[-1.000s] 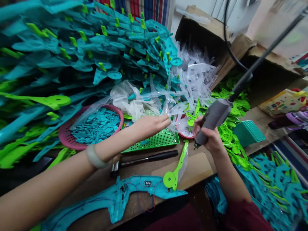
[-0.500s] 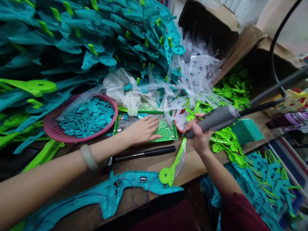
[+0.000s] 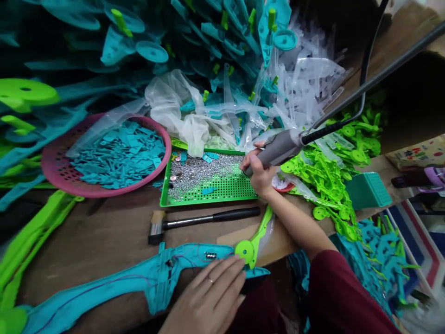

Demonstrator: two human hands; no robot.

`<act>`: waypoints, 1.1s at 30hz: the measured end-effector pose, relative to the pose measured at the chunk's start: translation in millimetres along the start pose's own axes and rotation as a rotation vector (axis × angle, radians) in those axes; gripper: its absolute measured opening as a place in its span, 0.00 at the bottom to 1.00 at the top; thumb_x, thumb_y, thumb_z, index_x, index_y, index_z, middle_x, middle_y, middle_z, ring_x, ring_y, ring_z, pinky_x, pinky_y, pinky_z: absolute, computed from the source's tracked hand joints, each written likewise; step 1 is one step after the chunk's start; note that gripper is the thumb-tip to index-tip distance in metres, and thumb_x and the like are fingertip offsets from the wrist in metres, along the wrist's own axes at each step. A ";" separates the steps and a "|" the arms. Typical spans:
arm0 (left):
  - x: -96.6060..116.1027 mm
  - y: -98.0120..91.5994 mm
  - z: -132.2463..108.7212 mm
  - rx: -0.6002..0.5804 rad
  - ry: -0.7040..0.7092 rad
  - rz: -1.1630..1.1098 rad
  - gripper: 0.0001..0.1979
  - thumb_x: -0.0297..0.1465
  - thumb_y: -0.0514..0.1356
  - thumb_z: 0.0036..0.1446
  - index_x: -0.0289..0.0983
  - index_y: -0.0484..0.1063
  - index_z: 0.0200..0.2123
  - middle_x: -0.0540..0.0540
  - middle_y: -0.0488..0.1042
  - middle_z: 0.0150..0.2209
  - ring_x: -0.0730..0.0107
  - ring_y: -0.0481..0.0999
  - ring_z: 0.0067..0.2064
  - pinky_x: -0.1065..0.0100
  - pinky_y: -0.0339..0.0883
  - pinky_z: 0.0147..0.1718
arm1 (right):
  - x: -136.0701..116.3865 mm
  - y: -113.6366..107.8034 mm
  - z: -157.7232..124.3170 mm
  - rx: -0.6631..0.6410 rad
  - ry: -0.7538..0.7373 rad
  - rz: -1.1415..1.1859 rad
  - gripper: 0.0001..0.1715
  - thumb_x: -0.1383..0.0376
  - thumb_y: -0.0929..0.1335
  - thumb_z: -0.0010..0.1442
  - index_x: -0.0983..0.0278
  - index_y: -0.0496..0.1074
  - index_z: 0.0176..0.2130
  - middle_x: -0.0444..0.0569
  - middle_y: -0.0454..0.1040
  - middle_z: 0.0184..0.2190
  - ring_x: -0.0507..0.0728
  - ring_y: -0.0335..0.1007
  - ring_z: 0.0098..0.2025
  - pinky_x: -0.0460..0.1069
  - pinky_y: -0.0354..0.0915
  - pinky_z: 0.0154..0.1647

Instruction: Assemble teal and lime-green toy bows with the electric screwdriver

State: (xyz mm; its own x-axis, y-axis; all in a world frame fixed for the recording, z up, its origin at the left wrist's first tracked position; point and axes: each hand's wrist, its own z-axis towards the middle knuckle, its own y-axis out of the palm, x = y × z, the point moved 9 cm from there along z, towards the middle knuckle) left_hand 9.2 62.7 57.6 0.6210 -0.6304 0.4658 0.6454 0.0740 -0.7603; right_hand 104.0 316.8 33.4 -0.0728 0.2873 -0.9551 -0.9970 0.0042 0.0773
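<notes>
A pink basket [image 3: 52, 171] is sitting left of the green screw tray [image 3: 215, 197], a hammer [image 3: 205, 219] lying below. The left hand [image 3: 208, 299] is pressing, fingers [image 3: 222, 278] open, on the teal part [image 3: 160, 283]; the right hand [image 3: 259, 174] is gripping a grey screwdriver [image 3: 283, 144] over the tray.

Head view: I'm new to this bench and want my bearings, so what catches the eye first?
A heap of teal plastic parts fills the back left, with a pink basket of teal pieces before it. In the middle, the right hand holds a grey corded driver at a green tray of screws. At the near edge the left hand rests on a long teal part.
</notes>
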 end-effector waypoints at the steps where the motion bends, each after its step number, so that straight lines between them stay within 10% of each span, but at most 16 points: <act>1: 1.6 7.7 1.9 0.006 0.004 -0.016 0.15 0.30 0.53 0.68 0.39 0.77 0.51 0.47 0.78 0.56 0.65 0.73 0.60 0.64 0.69 0.59 | -0.7 1.0 -0.1 -0.005 -0.013 0.004 0.27 0.49 0.70 0.54 0.57 0.60 0.47 0.36 0.63 0.20 0.53 0.66 0.21 0.52 0.68 0.28; 8: 12.8 69.8 10.2 -0.043 0.048 0.197 0.21 0.27 0.52 0.65 0.33 0.72 0.58 0.40 0.69 0.64 0.60 0.67 0.66 0.60 0.67 0.61 | 2.6 8.5 2.4 -0.001 -0.018 -0.050 0.27 0.44 0.70 0.54 0.58 0.62 0.42 0.36 0.63 0.19 0.52 0.65 0.20 0.52 0.68 0.29; 19: 14.3 44.4 -21.6 0.011 0.030 0.070 0.23 0.19 0.45 0.64 0.29 0.75 0.54 0.38 0.74 0.59 0.57 0.66 0.66 0.57 0.47 0.71 | -113.5 -80.1 -57.1 0.203 -0.213 -0.272 0.16 0.50 0.63 0.60 0.52 0.60 0.46 0.37 0.55 0.19 0.53 0.59 0.18 0.50 0.61 0.20; 24: 15.5 48.3 -20.0 0.035 0.042 0.069 0.22 0.19 0.46 0.64 0.27 0.74 0.54 0.35 0.72 0.61 0.52 0.61 0.69 0.56 0.49 0.71 | -76.4 -117.5 -75.6 0.332 -0.112 -0.219 0.20 0.52 0.67 0.54 0.54 0.60 0.44 0.36 0.60 0.18 0.55 0.59 0.17 0.53 0.63 0.21; 33: 19.6 48.7 -18.6 -0.004 0.091 0.131 0.21 0.19 0.46 0.65 0.24 0.72 0.55 0.32 0.70 0.61 0.48 0.59 0.69 0.54 0.48 0.71 | -41.9 -117.6 -70.4 0.258 -0.025 -0.160 0.21 0.50 0.68 0.54 0.55 0.58 0.42 0.36 0.60 0.18 0.54 0.61 0.19 0.52 0.64 0.24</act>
State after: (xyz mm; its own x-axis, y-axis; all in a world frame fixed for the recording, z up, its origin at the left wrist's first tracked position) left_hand 44.5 39.6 21.3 0.6572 -0.6826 0.3195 0.5595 0.1578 -0.8137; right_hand 222.5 236.8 44.2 0.0885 0.2871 -0.9538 -0.9558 0.2939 -0.0002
